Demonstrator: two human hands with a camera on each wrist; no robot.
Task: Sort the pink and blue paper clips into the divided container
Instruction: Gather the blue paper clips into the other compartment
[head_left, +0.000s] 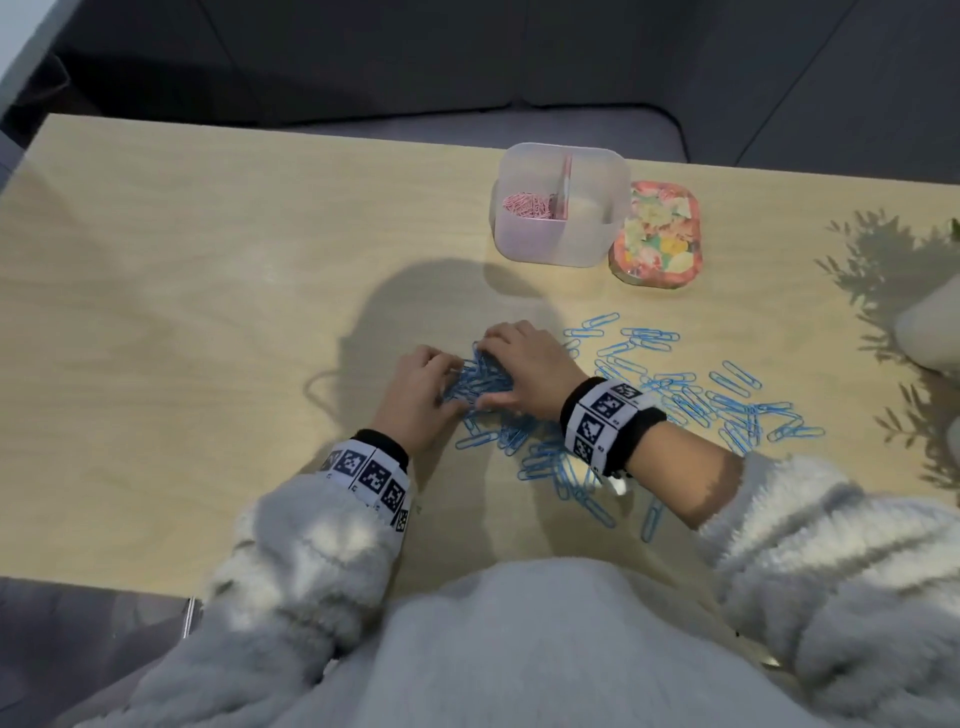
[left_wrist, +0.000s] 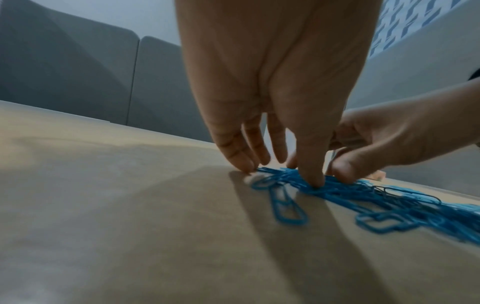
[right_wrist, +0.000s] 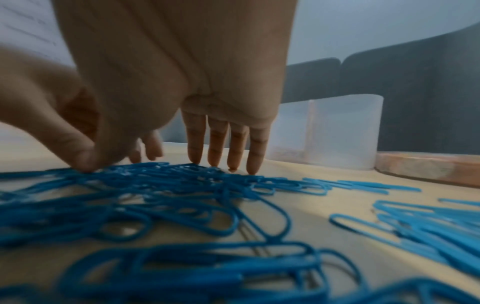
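Observation:
A heap of blue paper clips (head_left: 480, 385) lies at the table's middle, between my two hands. My left hand (head_left: 449, 387) stands on its left side, with straight fingers (left_wrist: 310, 176) pressing tips down onto the clips (left_wrist: 337, 191). From the far right side my right hand (head_left: 498, 371) cups the heap: its four fingers (right_wrist: 233, 152) touch the table behind the clips (right_wrist: 155, 181) and its thumb rests on them. More blue clips (head_left: 701, 400) lie scattered to the right. The translucent divided container (head_left: 561, 254) stands behind, with pink clips (head_left: 527, 203) in its left compartment.
A floral lid (head_left: 657, 234) lies against the container's right side. A white rounded object (head_left: 930, 332) sits at the table's right edge among leaf shadows. A grey sofa (head_left: 467, 62) runs behind the wooden table (head_left: 182, 312).

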